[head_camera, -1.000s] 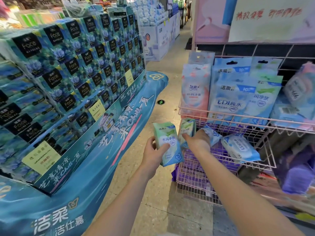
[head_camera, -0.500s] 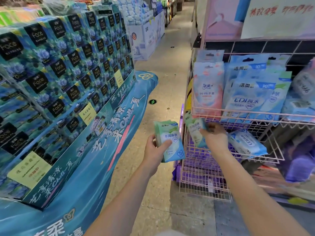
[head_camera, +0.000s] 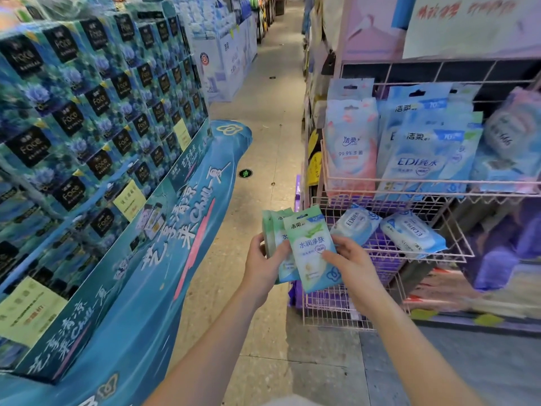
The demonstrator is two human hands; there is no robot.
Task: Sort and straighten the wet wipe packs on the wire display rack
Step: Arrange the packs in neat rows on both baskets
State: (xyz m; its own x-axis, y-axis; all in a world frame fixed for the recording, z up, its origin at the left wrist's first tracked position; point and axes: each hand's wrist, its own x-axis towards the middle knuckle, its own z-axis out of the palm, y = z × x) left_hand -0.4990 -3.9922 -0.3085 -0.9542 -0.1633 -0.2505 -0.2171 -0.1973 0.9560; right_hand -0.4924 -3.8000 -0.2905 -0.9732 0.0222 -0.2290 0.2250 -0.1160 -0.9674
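Left hand grips two green packs; right hand pinches a third green pack beside the wire rack, whose lower basket holds two blue packs.

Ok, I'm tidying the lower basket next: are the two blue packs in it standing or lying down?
Lying down. The left blue pack and right blue pack rest face-up on the lower basket, on its wire floor.

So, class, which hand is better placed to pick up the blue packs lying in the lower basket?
Probably right. The right hand sits beside the lower basket with the blue packs, pinching only the front green pack; the left hand grips the green stack, farther away.
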